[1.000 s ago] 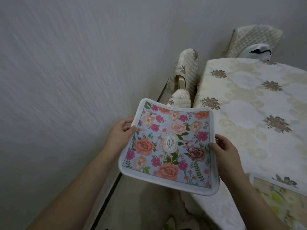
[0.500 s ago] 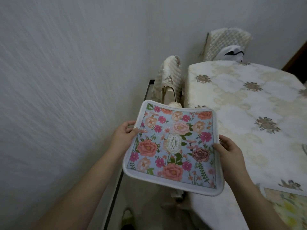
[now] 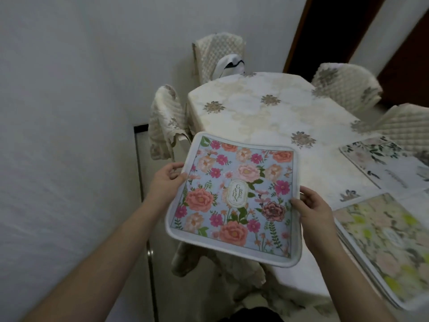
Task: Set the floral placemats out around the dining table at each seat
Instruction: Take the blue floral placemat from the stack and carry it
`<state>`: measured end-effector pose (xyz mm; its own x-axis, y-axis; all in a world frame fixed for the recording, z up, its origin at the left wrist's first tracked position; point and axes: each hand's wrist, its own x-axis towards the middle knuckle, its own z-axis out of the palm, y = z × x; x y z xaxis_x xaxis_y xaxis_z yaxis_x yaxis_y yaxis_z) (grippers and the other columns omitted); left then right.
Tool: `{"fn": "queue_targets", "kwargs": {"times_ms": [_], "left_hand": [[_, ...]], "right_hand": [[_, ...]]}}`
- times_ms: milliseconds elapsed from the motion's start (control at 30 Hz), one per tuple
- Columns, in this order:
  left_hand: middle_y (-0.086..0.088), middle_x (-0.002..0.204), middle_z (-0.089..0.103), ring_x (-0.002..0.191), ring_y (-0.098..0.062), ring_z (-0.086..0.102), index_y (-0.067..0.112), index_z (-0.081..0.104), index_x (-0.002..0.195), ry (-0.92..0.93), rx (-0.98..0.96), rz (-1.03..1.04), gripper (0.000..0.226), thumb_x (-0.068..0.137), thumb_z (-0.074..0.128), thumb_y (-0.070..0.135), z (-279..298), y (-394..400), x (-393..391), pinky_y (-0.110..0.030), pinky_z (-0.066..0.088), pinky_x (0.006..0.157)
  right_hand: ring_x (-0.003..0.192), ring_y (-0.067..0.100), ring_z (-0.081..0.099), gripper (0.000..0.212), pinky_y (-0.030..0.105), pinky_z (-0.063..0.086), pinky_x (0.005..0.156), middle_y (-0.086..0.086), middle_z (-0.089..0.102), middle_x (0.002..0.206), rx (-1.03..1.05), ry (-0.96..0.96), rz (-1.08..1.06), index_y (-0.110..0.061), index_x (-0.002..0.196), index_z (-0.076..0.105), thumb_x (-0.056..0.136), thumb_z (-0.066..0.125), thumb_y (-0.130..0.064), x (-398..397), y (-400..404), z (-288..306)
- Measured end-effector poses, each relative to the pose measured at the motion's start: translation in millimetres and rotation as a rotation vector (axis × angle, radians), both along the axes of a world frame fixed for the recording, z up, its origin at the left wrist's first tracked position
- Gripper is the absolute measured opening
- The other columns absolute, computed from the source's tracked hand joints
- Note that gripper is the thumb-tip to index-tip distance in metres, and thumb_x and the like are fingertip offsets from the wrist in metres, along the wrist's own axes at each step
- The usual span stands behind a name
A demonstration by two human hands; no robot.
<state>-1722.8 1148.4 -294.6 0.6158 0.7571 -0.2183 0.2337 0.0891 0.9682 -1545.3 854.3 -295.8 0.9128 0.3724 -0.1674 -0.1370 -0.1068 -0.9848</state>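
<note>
Holding 1 blue floral placemat (image 3: 234, 201) by its side edges, the left hand (image 3: 166, 182) and right hand (image 3: 313, 208) each keep a clenched grip on it, over the near corner of the table (image 3: 267, 117). Right of that placemat, a stack of placemats (image 3: 390, 247) and another placemat (image 3: 383, 163) lie on the table. Beyond it stands a covered chair (image 3: 164, 122); the carrying step likely ends by lowering the mat flat before that seat.

1 blue floral placemat (image 3: 234, 201) held in 2 hands, left hand (image 3: 166, 182) and right hand (image 3: 313, 205), 1 stack of placemats (image 3: 390, 247), 1 pale placemat (image 3: 383, 161), 1 dining table (image 3: 267, 117), 4 quilted chairs (image 3: 218, 54)
</note>
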Motion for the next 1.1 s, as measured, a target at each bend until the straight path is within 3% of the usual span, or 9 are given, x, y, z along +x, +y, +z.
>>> {"fn": "queue_targets", "kwargs": {"times_ms": [200,333,467,600,700,900,1033,1100], "left_hand": [[0.002,0.088,0.078,0.074,-0.021,0.077,0.034,0.063,0.107,0.035,0.019,-0.189,0.016,0.096,0.065,0.022,-4.5,-4.0,75.9,-0.033,0.061,0.055],[0.009,0.087,0.078,0.074,-0.019,0.076,0.034,0.064,0.106,0.062,0.045,-0.288,0.015,0.098,0.063,0.022,-8.1,-4.8,122.3,-0.034,0.061,0.058],[0.008,0.084,0.077,0.074,-0.022,0.076,0.032,0.063,0.110,0.101,0.059,-0.352,0.017,0.097,0.063,0.021,-12.2,2.8,161.1,-0.037,0.061,0.061],[-0.003,0.093,0.078,0.077,-0.026,0.076,0.029,0.063,0.116,0.114,0.057,-0.421,0.021,0.096,0.065,0.023,-26.6,11.9,194.2,-0.043,0.062,0.066],[-0.003,0.095,0.077,0.078,-0.026,0.076,0.032,0.064,0.113,0.120,0.032,-0.487,0.019,0.096,0.066,0.023,-44.0,14.0,222.1,-0.046,0.062,0.067],[0.010,0.096,0.074,0.075,-0.012,0.075,0.043,0.059,0.106,0.115,0.117,-0.626,0.016,0.097,0.062,0.030,-85.3,19.5,270.6,-0.034,0.061,0.059],[0.007,0.099,0.074,0.077,-0.016,0.075,0.033,0.059,0.118,0.176,0.117,-0.756,0.022,0.097,0.063,0.031,-107.4,27.9,297.1,-0.038,0.062,0.061],[0.011,0.100,0.072,0.075,-0.009,0.074,0.033,0.061,0.116,0.165,0.129,-0.818,0.020,0.096,0.063,0.033,-114.1,31.1,305.6,-0.030,0.059,0.055]], "right_hand": [[0.080,0.013,0.074,0.026,0.033,0.061,0.060,-0.010,0.075,0.090,0.019,0.034,-0.208,-0.038,0.101,0.065,0.095,0.061,-0.014,18.1,-25.6,-19.4],[0.084,0.022,0.075,0.023,0.041,0.061,0.065,0.000,0.075,0.094,0.038,0.103,-0.302,-0.027,0.110,0.066,0.095,0.061,-0.011,33.3,-33.4,-36.1],[0.083,0.022,0.075,0.024,0.039,0.061,0.064,-0.002,0.075,0.093,0.061,0.162,-0.373,-0.029,0.107,0.065,0.095,0.061,-0.009,51.0,-32.8,-44.1],[0.083,0.020,0.075,0.023,0.039,0.061,0.065,-0.004,0.075,0.094,0.051,0.166,-0.438,-0.025,0.113,0.064,0.094,0.062,-0.012,63.5,-32.6,-51.9],[0.087,0.019,0.074,0.024,0.042,0.062,0.071,0.001,0.074,0.100,0.030,0.160,-0.497,-0.022,0.118,0.064,0.095,0.062,-0.013,66.6,-33.3,-61.1],[0.081,0.007,0.072,0.026,0.027,0.059,0.061,-0.007,0.070,0.102,-0.058,0.183,-0.687,-0.037,0.108,0.062,0.095,0.062,-0.015,54.8,-13.2,-92.0],[0.087,0.014,0.072,0.022,0.031,0.060,0.064,-0.003,0.070,0.105,-0.121,0.225,-0.826,-0.028,0.115,0.061,0.096,0.061,-0.017,47.9,10.4,-107.1],[0.086,0.016,0.072,0.021,0.032,0.060,0.064,-0.003,0.070,0.105,-0.129,0.250,-0.911,-0.025,0.117,0.060,0.097,0.061,-0.018,42.4,20.2,-110.9]]}}
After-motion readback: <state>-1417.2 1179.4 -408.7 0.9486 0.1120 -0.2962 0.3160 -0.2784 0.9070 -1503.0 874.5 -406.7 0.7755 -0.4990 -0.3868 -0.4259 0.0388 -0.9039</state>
